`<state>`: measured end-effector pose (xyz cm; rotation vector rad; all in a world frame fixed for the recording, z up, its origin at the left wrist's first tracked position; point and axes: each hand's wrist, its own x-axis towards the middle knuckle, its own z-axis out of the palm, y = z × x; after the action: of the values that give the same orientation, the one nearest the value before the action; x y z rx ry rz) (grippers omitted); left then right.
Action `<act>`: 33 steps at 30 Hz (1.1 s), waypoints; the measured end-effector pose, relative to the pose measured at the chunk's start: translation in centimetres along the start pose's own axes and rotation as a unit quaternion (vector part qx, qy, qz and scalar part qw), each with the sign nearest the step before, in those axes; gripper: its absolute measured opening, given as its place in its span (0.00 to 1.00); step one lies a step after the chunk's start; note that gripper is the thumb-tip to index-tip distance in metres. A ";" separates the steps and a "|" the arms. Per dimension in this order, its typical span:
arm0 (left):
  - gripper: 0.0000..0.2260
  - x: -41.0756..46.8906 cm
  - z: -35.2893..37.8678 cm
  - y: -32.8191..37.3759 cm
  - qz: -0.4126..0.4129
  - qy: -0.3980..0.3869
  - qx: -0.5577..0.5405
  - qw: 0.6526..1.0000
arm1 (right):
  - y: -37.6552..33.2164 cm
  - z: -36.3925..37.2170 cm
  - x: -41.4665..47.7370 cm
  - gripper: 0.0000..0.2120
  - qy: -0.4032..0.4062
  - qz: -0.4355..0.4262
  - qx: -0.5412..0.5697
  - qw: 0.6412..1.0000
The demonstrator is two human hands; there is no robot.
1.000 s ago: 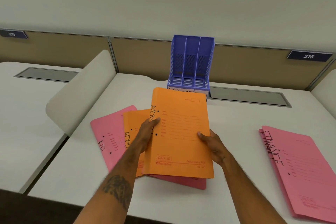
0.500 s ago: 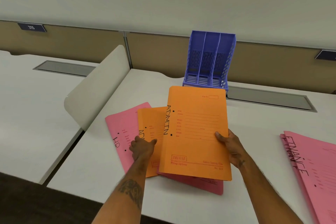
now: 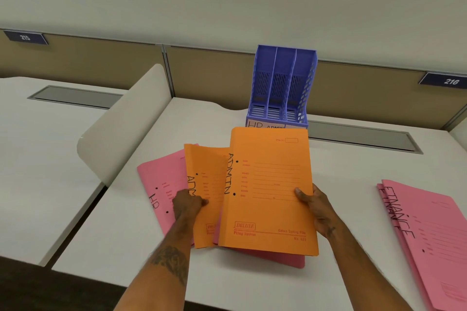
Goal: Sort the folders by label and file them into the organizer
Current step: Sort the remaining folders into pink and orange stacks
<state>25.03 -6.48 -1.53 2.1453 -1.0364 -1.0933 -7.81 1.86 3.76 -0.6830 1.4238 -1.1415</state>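
My right hand (image 3: 314, 206) grips the right edge of an orange folder marked ADMIN (image 3: 267, 189), held above the desk. My left hand (image 3: 188, 203) pinches the left edge of a second orange ADMIN folder (image 3: 206, 177), whose top curls upward. Both lie over a pink folder marked HP (image 3: 159, 179) flat on the desk. Behind them stands a blue three-slot organizer (image 3: 283, 83), empty, with paper labels HP and ADMIN on its front lip; the third label is hidden. Pink FINANCE folders (image 3: 429, 235) lie stacked at the right.
The white desk (image 3: 121, 222) has a curved white divider (image 3: 121, 129) on its left and a grey cable hatch (image 3: 361, 136) behind the organizer. A tan partition with number plates 215 and 216 runs along the back. Another desk lies to the left.
My left hand left the top orange folder and took hold of the second orange one, lifting its edge. My right hand keeps the first folder. The camera view shifted.
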 end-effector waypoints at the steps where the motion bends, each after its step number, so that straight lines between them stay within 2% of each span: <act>1: 0.13 -0.1 -0.5 0.4 0.005 -0.001 -0.023 1.000 | -0.1 0.0 0.0 0.22 0.002 0.000 0.001 1.000; 8: 0.13 -0.7 -6.5 3.9 0.115 0.035 -0.091 0.989 | -0.8 0.4 -0.3 0.21 0.026 -0.013 0.009 1.000; 13: 0.06 -1.4 -11.9 6.8 0.195 0.074 -0.106 0.972 | -1.2 0.6 -0.6 0.20 0.044 -0.024 0.015 0.999; 19: 0.10 -0.4 -17.9 9.5 0.247 0.085 -0.095 0.960 | -2.2 0.6 -0.9 0.19 0.066 -0.050 0.008 0.997; 24: 0.10 -0.9 -18.9 11.2 0.240 0.000 -0.162 0.957 | -2.9 0.0 -0.8 0.20 0.076 -0.067 0.007 0.995; 28: 0.11 -2.4 -15.2 11.0 0.210 -0.089 -0.222 0.948 | -3.1 0.5 -0.8 0.20 0.068 -0.073 0.010 0.995; 33: 0.08 -4.8 -9.5 9.5 0.183 -0.180 -0.222 0.941 | -3.1 1.0 -1.6 0.22 0.039 -0.074 0.020 0.996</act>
<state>27.40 -7.12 12.51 1.3623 -1.1534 -1.4011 -7.12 1.91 7.31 -0.7320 1.4291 -1.3215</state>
